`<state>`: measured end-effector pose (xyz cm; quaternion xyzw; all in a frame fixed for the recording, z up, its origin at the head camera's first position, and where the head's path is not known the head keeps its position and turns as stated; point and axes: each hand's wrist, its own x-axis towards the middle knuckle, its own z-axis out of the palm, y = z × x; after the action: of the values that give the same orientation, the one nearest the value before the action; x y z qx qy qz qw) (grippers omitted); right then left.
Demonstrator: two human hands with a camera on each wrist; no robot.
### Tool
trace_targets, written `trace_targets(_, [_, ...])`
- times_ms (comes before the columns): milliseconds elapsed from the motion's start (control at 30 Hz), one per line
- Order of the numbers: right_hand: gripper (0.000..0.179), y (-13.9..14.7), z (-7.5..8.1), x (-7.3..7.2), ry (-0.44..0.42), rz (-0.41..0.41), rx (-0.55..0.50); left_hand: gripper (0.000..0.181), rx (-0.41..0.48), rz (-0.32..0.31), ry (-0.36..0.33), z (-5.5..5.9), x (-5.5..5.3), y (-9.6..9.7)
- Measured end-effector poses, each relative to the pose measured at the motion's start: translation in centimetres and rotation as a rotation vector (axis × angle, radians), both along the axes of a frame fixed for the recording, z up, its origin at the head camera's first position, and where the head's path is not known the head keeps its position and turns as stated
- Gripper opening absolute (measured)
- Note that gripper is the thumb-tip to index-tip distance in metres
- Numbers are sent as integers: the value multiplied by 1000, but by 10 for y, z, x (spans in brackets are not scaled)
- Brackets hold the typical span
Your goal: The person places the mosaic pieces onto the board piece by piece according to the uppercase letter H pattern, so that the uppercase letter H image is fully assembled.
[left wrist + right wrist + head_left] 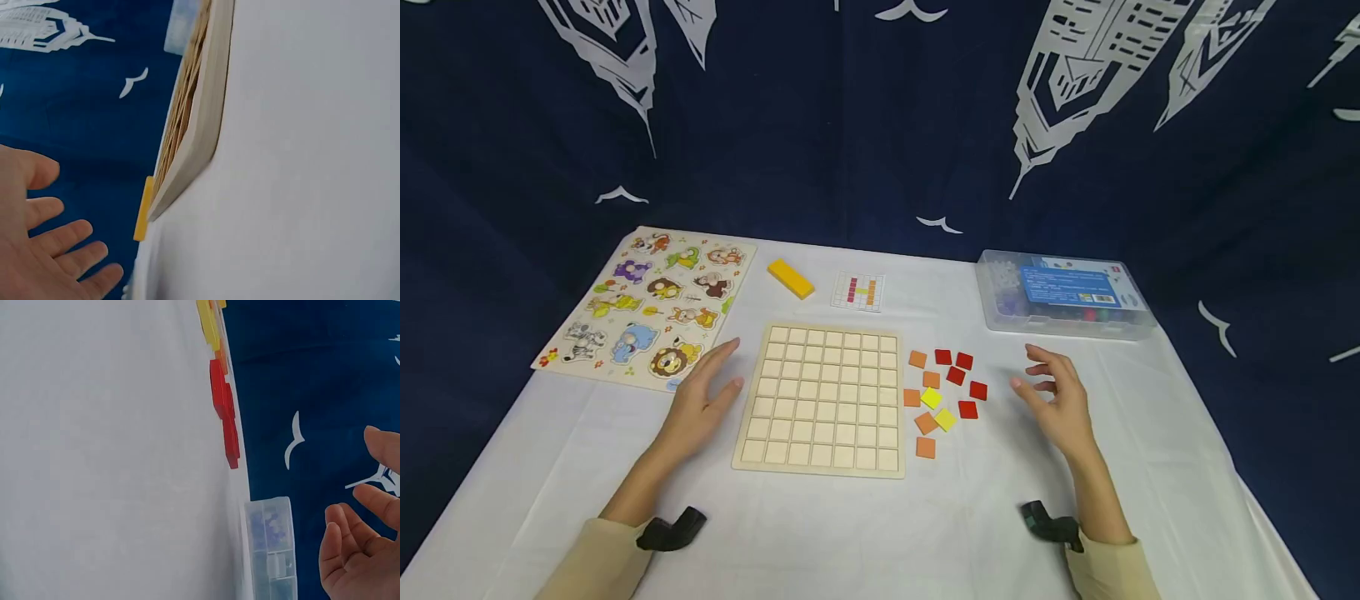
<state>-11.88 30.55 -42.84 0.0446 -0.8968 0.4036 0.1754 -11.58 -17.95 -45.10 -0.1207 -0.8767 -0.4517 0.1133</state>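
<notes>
A pale wooden grid board [823, 398] lies flat at the middle of the table. Beside its left edge is my left hand [698, 408], fingers extended and holding nothing; the left wrist view shows its fingers [75, 237] spread. Just right of the board lie loose square tiles: several red tiles [967, 410], several orange tiles [926, 448] and two yellow tiles [945, 419]. To the right of these, my right hand [1060, 404] hovers with relaxed, slightly bent fingers and nothing in them. A small pattern card [859, 292] with red, yellow and orange squares lies behind the board.
At the left back lies an animal picture board [651, 312], close to my left hand. A yellow bar-shaped block [791, 279] sits behind the grid board. A clear plastic case [1063, 296] with a blue label stands at the back right. A dark blue curtain [850, 125] hangs behind the white-covered table [820, 533].
</notes>
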Motion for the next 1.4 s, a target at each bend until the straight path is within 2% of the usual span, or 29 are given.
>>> trace_targets(67, [52, 0, -2, -1, -34, 9, -28, 52, 16, -9, -37, -6, 1, 1])
trace_targets(333, [51, -5, -8, -2, -119, 37, -66, 50, -21, -44, -106, -21, 2, 2])
trace_targets(533, [49, -19, 1, 3, -142, 70, -37, 48, -81, -71, -94, -29, 0, 1])
trace_targets(667, [48, -19, -10, -1, -170, 81, -30, 47, -130, -76, -71, -32, 0, 1])
trace_targets(800, [47, -11, -29, -8, -190, 86, -32, 45, -170, -76, -41, -34, 1, 2])
trace_targets(933, [46, -6, -40, -11, -178, 103, -29, 44, -195, -79, -34, -34, 1, 3])
trace_targets(1400, [35, -6, -46, -11, -138, 138, 44, 43, -221, -97, -32, -32, 1, 2])
